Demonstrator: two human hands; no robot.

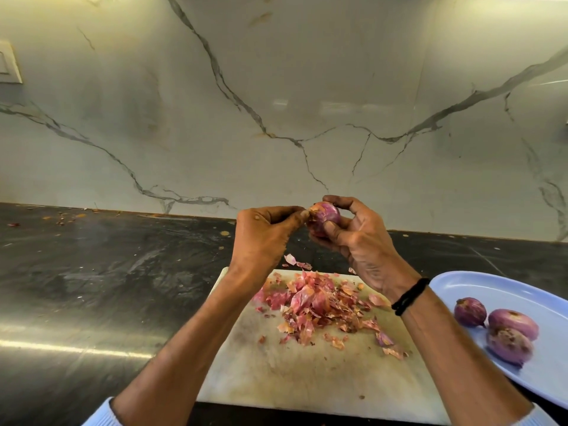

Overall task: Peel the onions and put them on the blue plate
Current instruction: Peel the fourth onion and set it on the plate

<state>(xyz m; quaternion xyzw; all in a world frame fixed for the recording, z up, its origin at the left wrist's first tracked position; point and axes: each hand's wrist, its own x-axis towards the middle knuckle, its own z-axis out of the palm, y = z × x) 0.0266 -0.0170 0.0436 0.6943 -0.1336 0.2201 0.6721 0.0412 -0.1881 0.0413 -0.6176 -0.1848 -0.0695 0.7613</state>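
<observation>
Peeling onion (326, 214), black counter (107, 272), marble backsplash (276, 87)

Held onion (325, 217): small, round, purple-red, glossy where bared, with a tuft of dry papery skin at its left end; raised in the air, gripped by right hand (359, 241), tuft pinched by left hand (267, 232).

Blue plate (461, 287): pale blue, oval, lying flat at right, partly cut off by the frame edge.

On the plate, clustered: far onion (470, 312), middle onion (512, 323), near onion (510, 345), all purple; the near one blotched brown.
</observation>
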